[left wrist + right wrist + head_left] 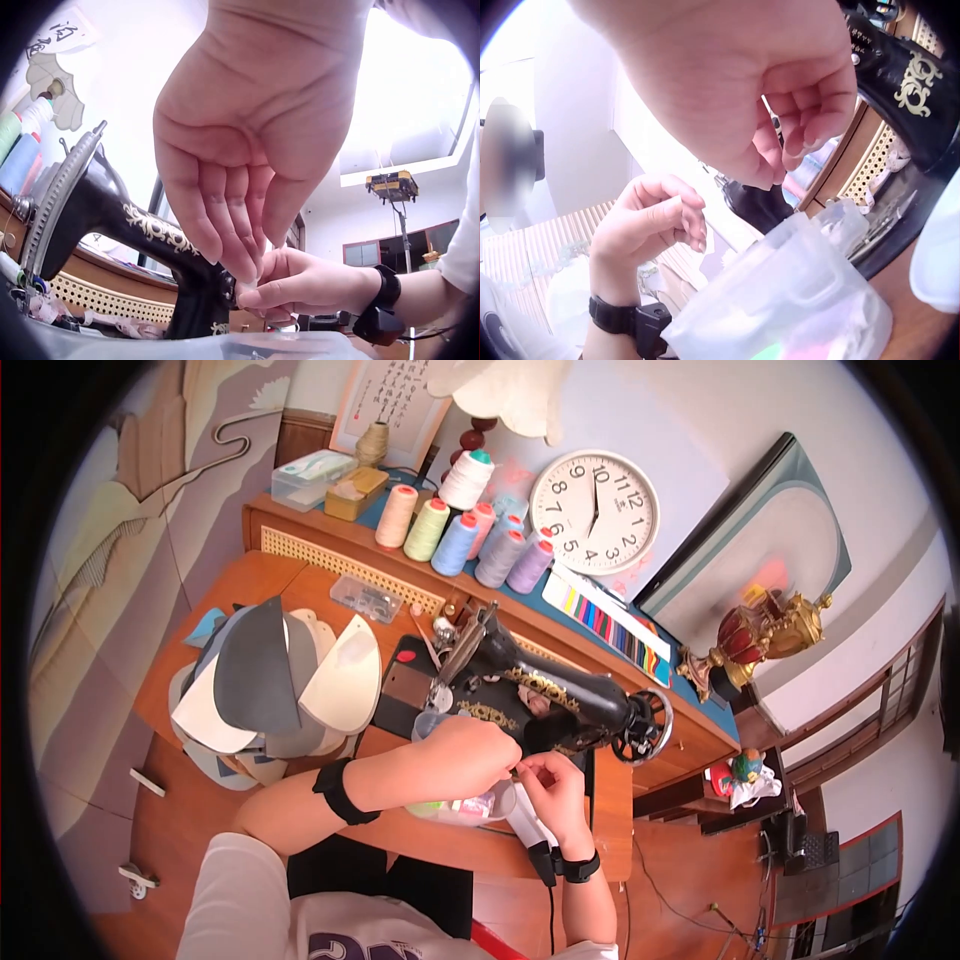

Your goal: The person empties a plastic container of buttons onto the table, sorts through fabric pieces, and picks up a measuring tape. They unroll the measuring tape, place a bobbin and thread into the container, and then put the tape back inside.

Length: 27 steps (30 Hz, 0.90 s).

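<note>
My left hand (465,758) reaches across to the right, its fingertips close by those of my right hand (555,792). In the left wrist view, the left hand (255,142) points its fingers down, thumb apart from them, and nothing shows between. The right hand (780,97) has its fingers curled and thumb near the index finger, with a slim light-and-dark piece (775,124) in their grip; what it is I cannot tell. Below both hands stands a translucent plastic tub (780,277) holding pale green and pink items.
A black sewing machine (560,685) stands just beyond the hands. Grey and white curved panels (255,670) are piled at the left. Thread cones (455,545), a round clock (595,510) and a colour card (610,620) line the raised shelf behind.
</note>
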Each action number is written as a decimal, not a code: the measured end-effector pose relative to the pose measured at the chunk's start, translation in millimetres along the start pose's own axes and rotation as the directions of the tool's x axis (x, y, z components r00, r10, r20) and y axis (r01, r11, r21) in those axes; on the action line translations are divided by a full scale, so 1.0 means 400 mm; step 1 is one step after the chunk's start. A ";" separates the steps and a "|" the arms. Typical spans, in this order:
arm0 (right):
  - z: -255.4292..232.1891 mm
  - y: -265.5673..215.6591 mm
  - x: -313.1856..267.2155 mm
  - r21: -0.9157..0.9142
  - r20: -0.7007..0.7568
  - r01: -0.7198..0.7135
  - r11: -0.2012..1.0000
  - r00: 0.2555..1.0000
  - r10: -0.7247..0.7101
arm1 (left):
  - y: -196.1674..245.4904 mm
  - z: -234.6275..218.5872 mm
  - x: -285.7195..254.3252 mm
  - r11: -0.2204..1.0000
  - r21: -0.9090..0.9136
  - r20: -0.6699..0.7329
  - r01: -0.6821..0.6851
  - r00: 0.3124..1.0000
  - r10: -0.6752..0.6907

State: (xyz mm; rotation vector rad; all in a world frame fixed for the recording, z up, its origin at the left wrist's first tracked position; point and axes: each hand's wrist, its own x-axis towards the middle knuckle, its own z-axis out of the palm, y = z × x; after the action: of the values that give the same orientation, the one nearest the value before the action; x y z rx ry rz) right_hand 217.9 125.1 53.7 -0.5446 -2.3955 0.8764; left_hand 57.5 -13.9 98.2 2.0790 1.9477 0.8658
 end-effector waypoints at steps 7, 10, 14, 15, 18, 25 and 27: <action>0.017 0.049 0.126 0.288 0.233 -0.131 0.948 0.970 0.064 | -0.030 0.020 0.029 0.990 0.131 -0.020 -0.051 0.998 0.054; 0.009 0.081 0.171 0.197 0.470 -0.131 0.971 0.882 0.024 | -0.032 0.034 0.044 0.978 0.195 0.016 -0.078 0.997 0.077; 0.020 0.116 0.179 0.257 0.547 -0.209 0.944 0.837 0.036 | -0.042 0.020 0.042 0.976 0.217 0.151 -0.034 0.989 0.001; 0.023 0.114 0.175 0.275 0.545 -0.225 0.935 0.837 0.041 | -0.053 0.026 0.044 0.974 0.226 0.153 -0.029 0.988 -0.006; 0.025 0.102 0.160 0.303 0.517 -0.294 0.906 0.850 0.103 | -0.072 0.042 0.039 0.980 0.196 0.112 -0.019 0.994 -0.003; 0.054 0.107 0.146 0.296 0.377 -0.215 0.931 0.921 0.093 | -0.055 0.044 0.035 0.949 0.312 0.077 0.045 0.994 -0.072; 0.055 0.104 0.149 0.274 0.405 -0.228 0.934 0.909 0.103 | -0.045 0.031 0.027 0.938 0.344 0.098 0.042 0.992 -0.080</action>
State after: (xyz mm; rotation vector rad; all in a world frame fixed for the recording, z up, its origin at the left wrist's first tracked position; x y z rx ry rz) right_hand 165.9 175.8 31.1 -0.4918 -2.4945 1.5383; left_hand 48.1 2.2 82.2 2.1729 2.2179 0.4098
